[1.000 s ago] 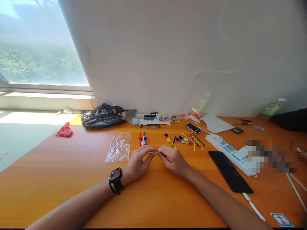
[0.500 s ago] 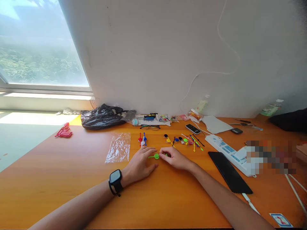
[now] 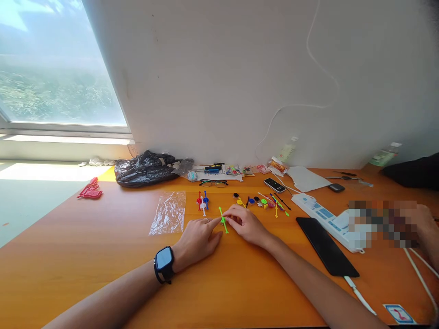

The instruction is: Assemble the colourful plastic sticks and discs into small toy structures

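A bright green double-ended arrow spinner [image 3: 225, 226] with a round middle lies on the wooden table between my hands. My left hand [image 3: 197, 240], with a black smartwatch [image 3: 164, 259] on its wrist, reaches its index finger to the spinner's middle from the left. Its thumb stands apart below. From the right, my right hand [image 3: 245, 224] pinches at the spinner near its centre; the fingers partly cover the contact. Beyond my left hand stand red, white and blue arrow spinners [image 3: 203, 206] in a close group.
Loose colored arrows and round bases [image 3: 262, 201] lie right of centre. A clear plastic bag [image 3: 168, 214] lies left, a black bag [image 3: 147, 169] and eyeglasses [image 3: 213, 183] at the back. Rightward are a black phone [image 3: 325, 246], a power strip [image 3: 320, 214] and another person's hand [image 3: 425, 235].
The green arrow has turned from lying sideways to pointing away from me. My left index finger has come onto its middle. Another person's hand has appeared at the right edge.
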`<state>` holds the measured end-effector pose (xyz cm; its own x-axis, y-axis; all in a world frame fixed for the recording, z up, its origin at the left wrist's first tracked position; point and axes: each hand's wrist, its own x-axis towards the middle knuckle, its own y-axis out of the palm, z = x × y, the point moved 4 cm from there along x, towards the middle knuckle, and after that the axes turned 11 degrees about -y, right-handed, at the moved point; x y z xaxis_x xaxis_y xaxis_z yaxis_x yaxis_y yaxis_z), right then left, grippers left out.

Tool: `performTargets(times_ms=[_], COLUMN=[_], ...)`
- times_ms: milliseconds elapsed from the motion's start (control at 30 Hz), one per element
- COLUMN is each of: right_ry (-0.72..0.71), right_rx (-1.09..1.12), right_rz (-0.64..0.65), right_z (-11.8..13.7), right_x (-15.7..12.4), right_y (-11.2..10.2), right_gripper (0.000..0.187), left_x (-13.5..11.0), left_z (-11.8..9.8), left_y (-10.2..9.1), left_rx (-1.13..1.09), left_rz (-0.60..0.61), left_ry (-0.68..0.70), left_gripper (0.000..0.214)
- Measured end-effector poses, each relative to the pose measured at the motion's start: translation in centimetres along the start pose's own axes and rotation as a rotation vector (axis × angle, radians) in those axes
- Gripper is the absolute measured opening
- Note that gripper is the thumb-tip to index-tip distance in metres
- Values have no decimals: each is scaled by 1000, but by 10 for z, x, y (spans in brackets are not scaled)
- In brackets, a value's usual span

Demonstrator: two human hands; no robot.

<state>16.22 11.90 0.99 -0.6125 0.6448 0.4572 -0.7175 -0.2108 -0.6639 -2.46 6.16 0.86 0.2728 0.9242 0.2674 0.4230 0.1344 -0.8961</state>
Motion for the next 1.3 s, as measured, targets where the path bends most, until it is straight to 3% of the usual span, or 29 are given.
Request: performTargets(times_ms=[167, 500, 867, 1133, 1300], right_ry=[-6, 40, 42, 222, 304], right_rx=[79, 240, 193, 153, 266], right_rz=[1, -68, -79, -262, -257], right_z=[-5, -26, -21, -27, -39], right_x=[0, -3, -7, -13, -14], right_y=[7, 16, 15, -5, -7], right_gripper=[19, 23, 21, 32, 35], left_x=[0, -2, -3, 0, -1], left_z=[-5, -13, -12, -1, -2], left_y=[-3, -9, -6, -8, -19], left_rx=[47, 80, 107, 45, 13], left_rz=[83, 114, 126, 7, 47], left_ry=[1, 54, 59, 27, 1], left_gripper=[28, 24, 29, 22, 22])
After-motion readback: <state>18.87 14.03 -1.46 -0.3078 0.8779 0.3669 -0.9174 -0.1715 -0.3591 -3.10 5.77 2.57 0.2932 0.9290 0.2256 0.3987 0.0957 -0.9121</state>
